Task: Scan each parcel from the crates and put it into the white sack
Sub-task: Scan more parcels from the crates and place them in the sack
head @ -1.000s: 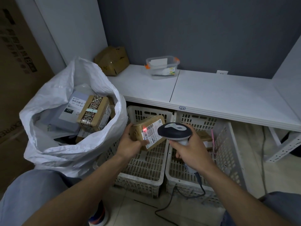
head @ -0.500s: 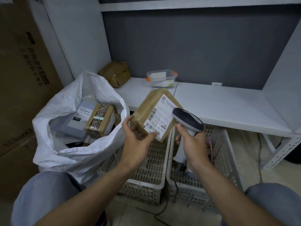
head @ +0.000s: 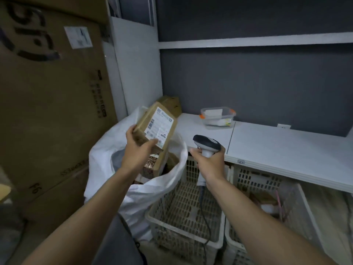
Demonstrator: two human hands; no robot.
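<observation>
My left hand [head: 138, 151] grips a brown cardboard parcel [head: 156, 129] with a white shipping label, held tilted above the open mouth of the white sack [head: 162, 180]. Inside the sack another taped parcel [head: 150, 165] shows partly under the held one. My right hand [head: 209, 163] holds the grey barcode scanner [head: 206, 144] by its handle, to the right of the sack and over the left white crate [head: 183, 213], which looks bare inside. The right white crate [head: 267, 194] holds a few parcels, blurred.
A white shelf [head: 277, 146] runs above the crates, carrying a clear plastic tub [head: 217, 117] and a brown box [head: 171, 106] in its corner. Big cardboard cartons [head: 51, 104] stand at the left. The scanner's cable [head: 205, 220] hangs into the left crate.
My left hand carried the parcel up and left, from in front of the scanner to above the sack. The scanner's red light no longer falls on the label. The camera tilted upward.
</observation>
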